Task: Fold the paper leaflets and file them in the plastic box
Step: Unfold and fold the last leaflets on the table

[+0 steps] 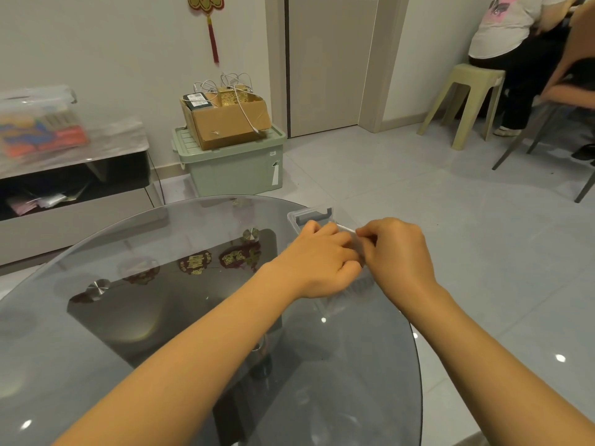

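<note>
Both hands over clear box (314,217) at far right edge of glass table (128,333). Left hand (317,262) & right hand (397,252) curled, fingertips pinching a pale leaflet (349,234) between them, w/ box right beneath.

A round smoked-glass table (135,317) fills the foreground. Beyond it a pale green lidded plastic storage bin (231,162) stands on the grey tiled floor (402,201), carrying an open cardboard box (225,122) — white cables (236,83) spill from it. A red tasselled wall ornament (209,14) hangs above. At right, a beige plastic stool (463,101) seats a person (512,37).
</note>
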